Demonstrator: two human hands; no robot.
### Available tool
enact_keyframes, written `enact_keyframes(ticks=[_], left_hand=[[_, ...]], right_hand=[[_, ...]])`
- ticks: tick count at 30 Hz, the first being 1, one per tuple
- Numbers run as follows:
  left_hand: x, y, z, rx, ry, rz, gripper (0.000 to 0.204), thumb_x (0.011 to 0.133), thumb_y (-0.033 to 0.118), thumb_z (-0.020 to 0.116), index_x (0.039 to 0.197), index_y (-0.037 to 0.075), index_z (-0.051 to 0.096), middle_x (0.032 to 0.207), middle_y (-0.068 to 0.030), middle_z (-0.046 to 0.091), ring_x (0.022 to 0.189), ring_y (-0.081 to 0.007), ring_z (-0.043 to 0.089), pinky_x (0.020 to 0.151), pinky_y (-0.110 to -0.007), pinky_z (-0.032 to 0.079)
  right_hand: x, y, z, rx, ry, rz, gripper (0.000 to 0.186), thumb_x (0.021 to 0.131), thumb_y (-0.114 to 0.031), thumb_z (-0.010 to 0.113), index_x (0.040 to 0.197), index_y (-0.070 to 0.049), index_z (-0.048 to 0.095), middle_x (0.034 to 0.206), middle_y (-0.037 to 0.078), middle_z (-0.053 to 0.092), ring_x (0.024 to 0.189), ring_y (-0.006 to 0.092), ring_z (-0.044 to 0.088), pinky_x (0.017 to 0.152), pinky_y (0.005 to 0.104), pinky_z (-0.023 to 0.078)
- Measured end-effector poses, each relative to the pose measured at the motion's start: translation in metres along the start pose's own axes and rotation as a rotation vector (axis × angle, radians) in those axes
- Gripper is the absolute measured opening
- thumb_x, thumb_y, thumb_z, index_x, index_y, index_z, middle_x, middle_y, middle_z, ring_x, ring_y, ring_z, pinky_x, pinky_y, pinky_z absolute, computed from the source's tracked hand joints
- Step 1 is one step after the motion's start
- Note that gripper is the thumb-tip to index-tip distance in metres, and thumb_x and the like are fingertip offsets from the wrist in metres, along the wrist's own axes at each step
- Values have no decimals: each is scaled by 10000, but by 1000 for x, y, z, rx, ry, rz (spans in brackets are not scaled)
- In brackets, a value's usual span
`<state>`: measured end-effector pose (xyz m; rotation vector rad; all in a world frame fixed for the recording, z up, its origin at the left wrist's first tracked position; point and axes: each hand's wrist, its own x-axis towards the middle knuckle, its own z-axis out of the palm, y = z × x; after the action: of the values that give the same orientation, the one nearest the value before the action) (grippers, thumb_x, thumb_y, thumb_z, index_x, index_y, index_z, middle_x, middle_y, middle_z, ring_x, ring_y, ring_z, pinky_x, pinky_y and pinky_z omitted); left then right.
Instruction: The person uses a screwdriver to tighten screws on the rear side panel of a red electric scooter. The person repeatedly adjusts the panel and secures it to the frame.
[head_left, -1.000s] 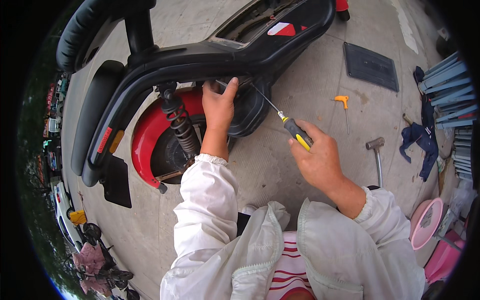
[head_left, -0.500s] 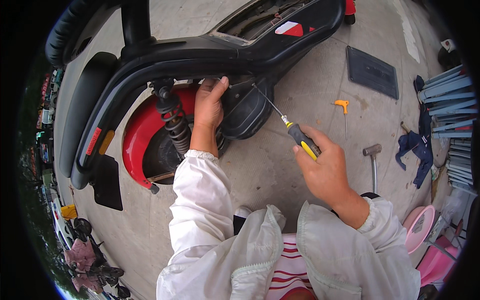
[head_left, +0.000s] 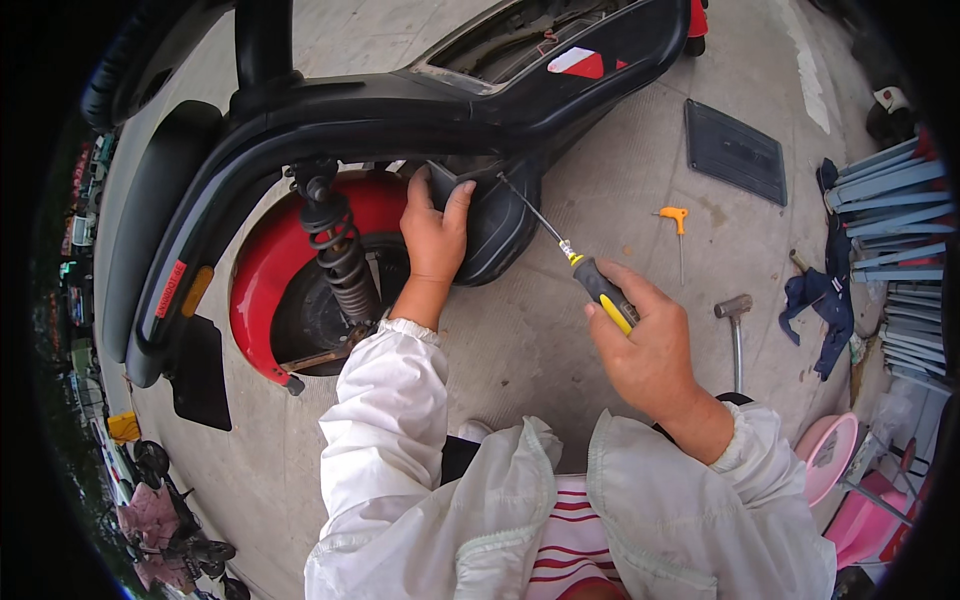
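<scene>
Right hand (head_left: 648,345): closed around the grey-and-yellow handle of a screwdriver (head_left: 603,286); shaft slants up and left, tip at the edge of a black cover (head_left: 508,232) under the scooter (head_left: 385,125). Left hand (head_left: 434,238): thumb and forefinger raised at the scooter's underside, just left of the cover; cannot tell whether they pinch anything. Hands well apart. Scooter spans upper left; coil-spring shock absorber (head_left: 347,270) and red fender (head_left: 258,285) lie left of the left hand. On the concrete ground (head_left: 610,190), right side: black rectangular panel (head_left: 735,152), orange-handled tool (head_left: 676,216), hammer (head_left: 735,310), dark blue cloth (head_left: 832,300). Pink basin (head_left: 822,470) at lower right.
</scene>
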<state>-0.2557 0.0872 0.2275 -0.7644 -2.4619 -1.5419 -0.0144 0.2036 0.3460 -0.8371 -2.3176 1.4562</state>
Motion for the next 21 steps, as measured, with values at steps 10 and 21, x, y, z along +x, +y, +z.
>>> enact_keyframes(ticks=[10, 21], left_hand=[[12, -4, 0, -141, -111, -211, 635, 915, 359, 716, 1310, -101, 526, 1099, -275, 686, 1034, -354, 688, 891, -380, 518], [-1, 10, -27, 95, -13, -89, 606, 909, 397, 720, 1260, -70, 556, 1063, -213, 681, 972, -301, 674, 874, -378, 516]], right_hand=[[2, 18, -6, -81, 9, -97, 383, 840, -108, 677, 1195, 29, 642, 1012, 254, 681, 906, 406, 675, 809, 416, 526], [0, 21, -2, 42, -6, 11, 389, 842, -127, 684, 1201, 16, 644, 1059, 252, 685, 949, 403, 677, 839, 401, 525]])
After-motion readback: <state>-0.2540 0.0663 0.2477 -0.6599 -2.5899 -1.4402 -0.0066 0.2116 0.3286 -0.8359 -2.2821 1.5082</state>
